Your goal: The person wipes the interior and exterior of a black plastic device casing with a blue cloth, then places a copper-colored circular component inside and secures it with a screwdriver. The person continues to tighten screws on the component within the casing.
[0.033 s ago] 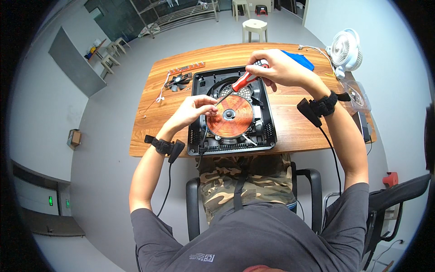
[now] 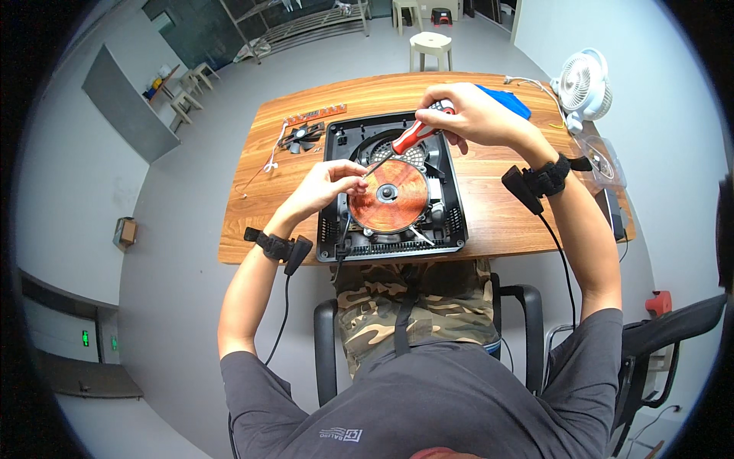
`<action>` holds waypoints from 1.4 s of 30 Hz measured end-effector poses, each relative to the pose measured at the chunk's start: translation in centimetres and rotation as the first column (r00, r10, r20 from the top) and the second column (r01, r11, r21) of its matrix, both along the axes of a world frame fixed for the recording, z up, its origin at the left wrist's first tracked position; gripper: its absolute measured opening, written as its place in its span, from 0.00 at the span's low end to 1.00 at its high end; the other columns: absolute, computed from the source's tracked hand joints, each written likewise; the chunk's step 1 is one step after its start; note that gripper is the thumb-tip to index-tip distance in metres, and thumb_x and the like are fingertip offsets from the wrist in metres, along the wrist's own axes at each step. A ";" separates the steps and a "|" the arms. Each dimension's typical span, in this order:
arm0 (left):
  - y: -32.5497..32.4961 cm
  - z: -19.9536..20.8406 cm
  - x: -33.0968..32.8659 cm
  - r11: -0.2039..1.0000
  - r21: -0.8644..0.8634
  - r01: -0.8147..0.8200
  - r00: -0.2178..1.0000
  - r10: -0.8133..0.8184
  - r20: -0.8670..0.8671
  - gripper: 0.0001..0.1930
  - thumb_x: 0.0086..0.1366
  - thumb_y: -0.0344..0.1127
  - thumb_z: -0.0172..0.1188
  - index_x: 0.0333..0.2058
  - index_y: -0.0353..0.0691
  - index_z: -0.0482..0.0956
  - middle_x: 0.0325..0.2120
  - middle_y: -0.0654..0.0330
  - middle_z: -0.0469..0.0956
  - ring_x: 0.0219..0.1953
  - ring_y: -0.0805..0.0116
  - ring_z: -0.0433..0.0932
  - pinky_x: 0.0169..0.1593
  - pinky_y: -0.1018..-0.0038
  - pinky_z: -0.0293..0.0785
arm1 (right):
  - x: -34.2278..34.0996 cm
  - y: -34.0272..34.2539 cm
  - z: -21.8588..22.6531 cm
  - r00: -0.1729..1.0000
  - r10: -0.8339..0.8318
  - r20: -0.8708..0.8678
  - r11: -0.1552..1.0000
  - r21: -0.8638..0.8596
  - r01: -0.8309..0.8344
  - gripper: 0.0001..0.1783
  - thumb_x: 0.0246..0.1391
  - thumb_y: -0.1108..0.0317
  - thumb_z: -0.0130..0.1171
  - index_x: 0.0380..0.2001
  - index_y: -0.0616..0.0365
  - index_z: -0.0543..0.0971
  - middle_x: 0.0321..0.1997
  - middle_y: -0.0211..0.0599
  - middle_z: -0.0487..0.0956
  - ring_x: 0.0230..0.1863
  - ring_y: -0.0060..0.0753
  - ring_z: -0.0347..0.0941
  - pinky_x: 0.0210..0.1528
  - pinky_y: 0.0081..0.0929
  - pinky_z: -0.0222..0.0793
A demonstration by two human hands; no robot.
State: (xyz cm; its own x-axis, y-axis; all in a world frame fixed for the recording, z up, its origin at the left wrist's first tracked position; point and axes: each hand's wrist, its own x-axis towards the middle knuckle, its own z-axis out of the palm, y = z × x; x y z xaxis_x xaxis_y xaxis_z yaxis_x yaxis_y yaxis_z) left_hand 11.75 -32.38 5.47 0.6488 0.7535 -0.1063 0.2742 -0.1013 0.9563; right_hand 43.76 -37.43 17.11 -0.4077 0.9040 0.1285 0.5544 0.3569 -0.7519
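Note:
An induction cooker base, black and with its cover off, lies on the table in front of me. Inside it sits a round copper coil with a dark hub at its centre. My right hand is closed around the handle of a red and white screwdriver. The shaft slants down to the left, its tip at the coil's upper left edge. There my left hand has thumb and fingertips pinched together beside the tip. Whatever is between them is too small to tell.
On the wooden table, left of the base, lie a small black cooling fan and an orange circuit strip with a white cable. A blue cloth, a white desk fan and a clear plastic box are at the right.

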 end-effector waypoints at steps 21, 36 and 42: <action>-2.0 1.4 8.6 0.630 0.508 0.587 0.723 -0.125 -0.680 0.45 0.54 0.59 0.74 0.66 0.43 0.70 0.69 0.41 0.62 0.70 0.43 0.63 0.71 0.57 0.62 | 3.1 1.7 1.2 0.898 -0.002 0.440 0.951 0.278 -0.134 0.15 0.57 0.62 0.67 0.35 0.66 0.82 0.29 0.48 0.84 0.31 0.42 0.82 0.37 0.34 0.78; -1.6 0.7 8.7 0.631 0.503 0.590 0.719 -0.128 -0.683 0.45 0.54 0.55 0.74 0.65 0.37 0.70 0.69 0.36 0.60 0.69 0.41 0.65 0.72 0.58 0.61 | 1.9 2.3 0.9 0.902 0.039 0.430 0.954 0.252 -0.162 0.17 0.56 0.59 0.68 0.35 0.65 0.82 0.30 0.52 0.85 0.33 0.50 0.84 0.40 0.38 0.81; -2.2 1.9 9.3 0.680 0.437 0.588 0.688 -0.136 -0.713 0.45 0.54 0.55 0.74 0.65 0.37 0.70 0.69 0.35 0.59 0.69 0.39 0.64 0.72 0.57 0.61 | 1.2 1.9 1.2 0.885 0.020 0.466 0.956 0.249 -0.153 0.16 0.57 0.58 0.68 0.36 0.63 0.82 0.28 0.48 0.84 0.30 0.47 0.83 0.35 0.36 0.77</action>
State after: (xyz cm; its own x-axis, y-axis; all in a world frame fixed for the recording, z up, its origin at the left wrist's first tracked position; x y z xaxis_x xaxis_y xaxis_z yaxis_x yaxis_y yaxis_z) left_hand 21.06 -34.56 7.41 0.8442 0.5006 -0.1915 0.5359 -0.7950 0.2844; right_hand 44.94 -35.50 18.35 -0.5558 0.8187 0.1444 0.7669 0.5720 -0.2910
